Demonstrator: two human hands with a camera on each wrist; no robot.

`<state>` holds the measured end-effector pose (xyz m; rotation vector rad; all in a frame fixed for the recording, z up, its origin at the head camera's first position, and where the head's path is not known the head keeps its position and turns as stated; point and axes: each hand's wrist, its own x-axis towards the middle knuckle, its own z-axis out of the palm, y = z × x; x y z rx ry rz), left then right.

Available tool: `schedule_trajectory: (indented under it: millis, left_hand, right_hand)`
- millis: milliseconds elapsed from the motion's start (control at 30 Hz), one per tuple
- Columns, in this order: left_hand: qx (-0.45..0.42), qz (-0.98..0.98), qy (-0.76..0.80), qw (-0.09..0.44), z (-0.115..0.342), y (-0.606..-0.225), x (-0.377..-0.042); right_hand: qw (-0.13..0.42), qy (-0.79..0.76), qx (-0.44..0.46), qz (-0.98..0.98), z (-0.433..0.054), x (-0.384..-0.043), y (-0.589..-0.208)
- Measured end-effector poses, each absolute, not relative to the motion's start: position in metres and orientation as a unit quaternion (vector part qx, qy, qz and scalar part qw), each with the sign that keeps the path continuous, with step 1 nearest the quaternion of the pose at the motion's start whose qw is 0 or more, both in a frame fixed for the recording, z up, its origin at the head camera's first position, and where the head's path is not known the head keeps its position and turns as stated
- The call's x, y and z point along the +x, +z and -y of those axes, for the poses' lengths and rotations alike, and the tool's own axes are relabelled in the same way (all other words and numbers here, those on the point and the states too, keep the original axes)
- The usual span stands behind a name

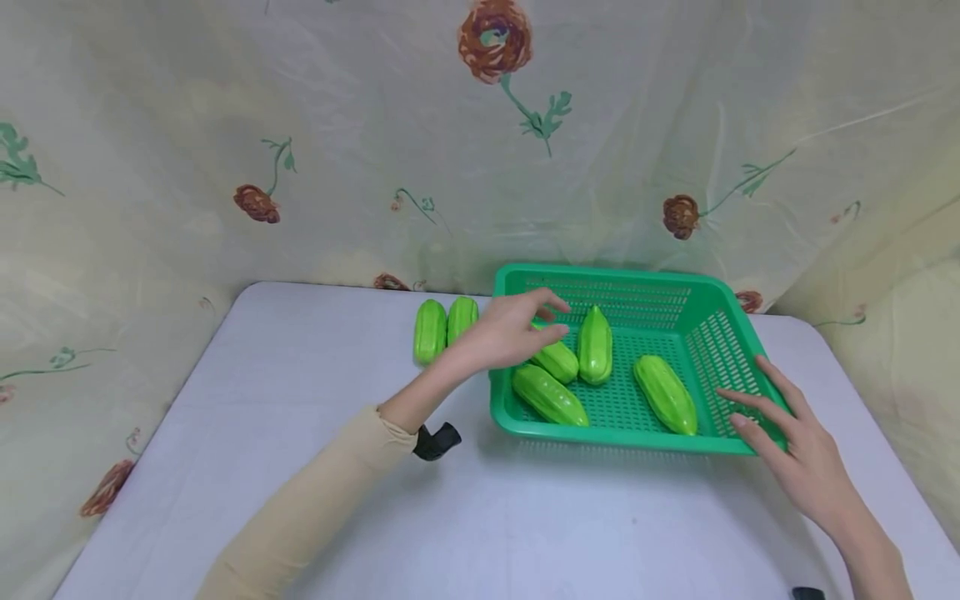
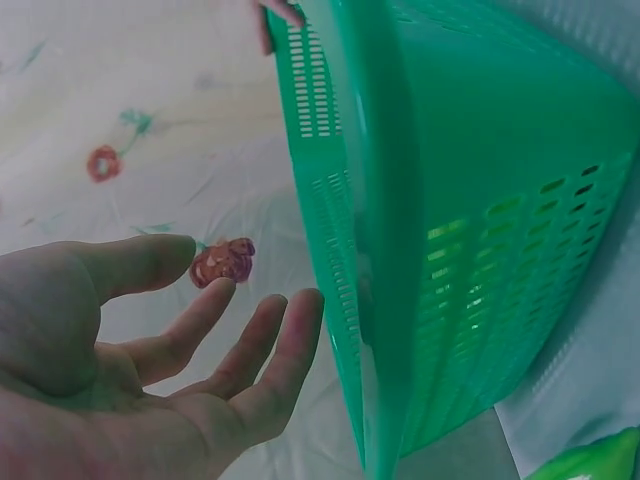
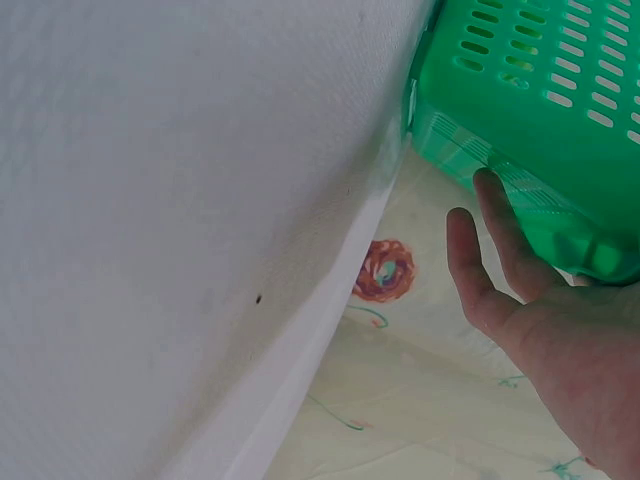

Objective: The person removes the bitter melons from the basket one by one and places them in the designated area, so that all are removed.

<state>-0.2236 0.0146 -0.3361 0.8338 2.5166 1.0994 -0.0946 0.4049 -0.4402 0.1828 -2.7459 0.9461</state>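
A green plastic basket (image 1: 600, 440) with slotted walls stands on the table, with several shiny green ridged gourds (image 1: 596, 346) inside it. Over its left end hovers my left hand (image 1: 517, 329), palm down and fingers loosely bent, above a gourd (image 1: 557, 361) it partly covers. Nothing lies between the fingers in the left wrist view, where the left hand (image 2: 190, 360) is beside the basket rim (image 2: 380, 240). At the right rim, my right hand (image 1: 795, 442) has its extended fingers straddling the edge. Two straight fingers (image 3: 505, 235) show outside the basket wall in the right wrist view.
Two more green gourds (image 1: 431, 332) lie side by side on the white-covered table (image 1: 300, 400), left of the basket. A floral curtain (image 1: 360, 150) hangs close behind the table and along both sides. A black wrist strap (image 1: 437, 442) shows under the left wrist.
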Motion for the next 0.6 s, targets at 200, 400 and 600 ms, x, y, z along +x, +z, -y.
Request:
schedule_trajectory:
  millis: [200,400,600]
  left_hand:
    - [0.291,-0.868,0.37,0.157,-0.027,-0.337,-0.228]
    - [0.294,-0.865,0.365,0.182,-0.037,-0.338,-0.233]
    - [0.289,-0.861,0.367,0.201,-0.044,-0.339,-0.239]
  right_hand:
    - [0.116,0.322,0.06,0.938,-0.406,-0.092,-0.442]
    - [0.116,0.322,0.058,0.938,-0.407,-0.091,-0.442]
    - [0.119,0.325,0.064,0.936,-0.405,-0.093,-0.441]
